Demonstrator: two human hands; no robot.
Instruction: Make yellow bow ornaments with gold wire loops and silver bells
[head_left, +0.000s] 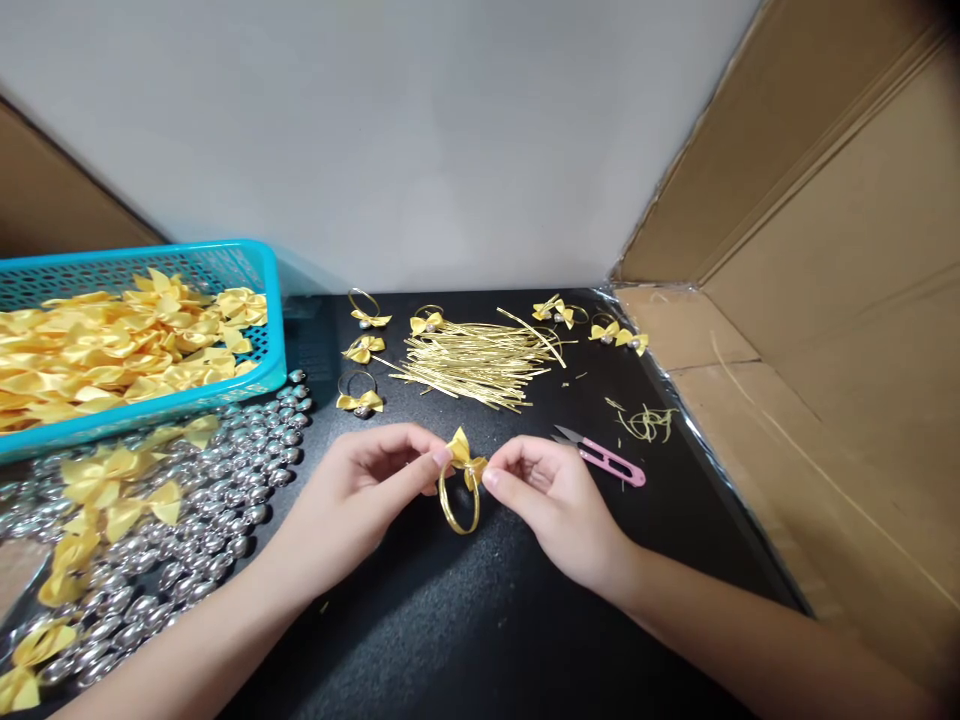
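Note:
Between my hands, above the black table, is a yellow ribbon bow [463,455] with a loop of gold twist tie [458,522] hanging below it. Thumb and finger of my left hand [375,475] pinch the bow's left side at the top of the loop. My right hand [551,500] is closed in a pinch at the bow's right edge; its fingertips partly cover what they grip. Just beyond lies a pile of gold twist ties [480,360]. Pink-handled thread snips [611,463] rest beside my right hand.
At the left, a turquoise basket [274,320] holds many yellow bows. Silver bells or beads [202,540] spread in front of it, with loose bows [112,475] on top. Looped bows [361,402] lie around the twist ties. Gold scraps [643,422] sit at right, near cardboard walls [847,230].

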